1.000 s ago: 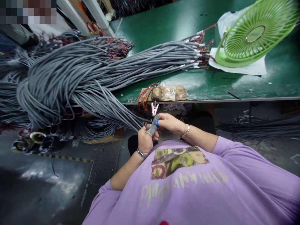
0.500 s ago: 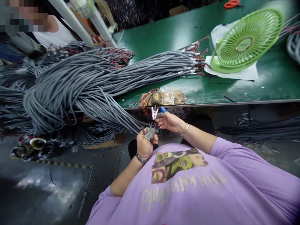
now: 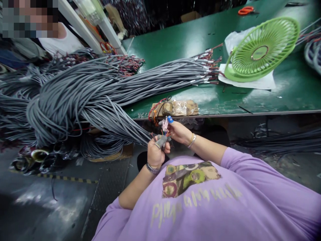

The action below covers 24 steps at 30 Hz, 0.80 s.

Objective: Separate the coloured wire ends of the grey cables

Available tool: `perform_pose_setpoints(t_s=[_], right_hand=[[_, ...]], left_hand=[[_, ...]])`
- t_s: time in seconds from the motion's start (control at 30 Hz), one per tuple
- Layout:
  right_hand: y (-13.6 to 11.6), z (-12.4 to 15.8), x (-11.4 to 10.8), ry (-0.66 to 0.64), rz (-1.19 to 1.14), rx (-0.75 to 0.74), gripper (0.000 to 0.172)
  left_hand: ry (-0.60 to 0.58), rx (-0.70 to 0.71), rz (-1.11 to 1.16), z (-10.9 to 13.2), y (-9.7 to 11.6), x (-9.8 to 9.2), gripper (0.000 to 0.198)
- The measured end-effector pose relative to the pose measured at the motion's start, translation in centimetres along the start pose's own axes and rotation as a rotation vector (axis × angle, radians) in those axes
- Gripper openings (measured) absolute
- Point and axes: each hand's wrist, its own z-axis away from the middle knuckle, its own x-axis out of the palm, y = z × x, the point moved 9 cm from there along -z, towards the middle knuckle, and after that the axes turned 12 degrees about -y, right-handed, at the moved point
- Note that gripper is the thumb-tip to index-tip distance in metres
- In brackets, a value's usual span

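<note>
My left hand (image 3: 154, 154), with a grey cover on its thumb, is closed around the end of a grey cable bundle (image 3: 130, 129). Thin coloured wires (image 3: 163, 134) fan out above that thumb. Beside them, my right hand (image 3: 180, 133) pinches a pale pink clothespin (image 3: 165, 124) at the table's front edge; a blue cover sits on one fingertip. The clothespin's handles are squeezed together, and its jaws are too small to make out near the wires. Just behind it lies a wooden block (image 3: 184, 107) with clear tape and red and black wires.
A large heap of grey cables (image 3: 62, 90) covers the left of the green table (image 3: 165, 36). A green fan (image 3: 263, 52) stands on white paper at the right. Orange-handled scissors (image 3: 246, 10) lie farther back. Another person (image 3: 60, 42) is at the upper left.
My right hand has moved slightly left onto the clothespin, and the spread handles are now pressed together. The left hand still holds the cable end, almost in the same place.
</note>
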Motion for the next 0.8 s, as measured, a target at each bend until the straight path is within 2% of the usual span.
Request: perform_pose_setpoints(t_s=[0.1, 0.27, 0.5, 0.67, 0.8], right_hand=[[-0.2, -0.1, 0.3, 0.027, -0.108, -0.005, 0.046], [-0.2, 0.0, 0.2, 0.067, -0.152, -0.007, 0.041], [0.6, 0.2, 0.5, -0.003, -0.226, 0.083, 0.047], [0.6, 0.4, 0.4, -0.031, -0.186, 0.12, 0.04], [-0.3, 0.6, 0.3, -0.004, -0.052, 0.02, 0.028]], left_hand=[[0.008, -0.015, -0.005, -0.2, -0.2, 0.0, 0.027], [0.016, -0.032, -0.02, -0.3, -0.6, -0.1, 0.028], [-0.002, -0.033, -0.051, 0.1, -0.7, -0.1, 0.029], [0.002, -0.001, -0.071, 0.9, -0.3, 0.0, 0.03], [0.024, 0.025, -0.043, 0.9, 0.3, -0.1, 0.029]])
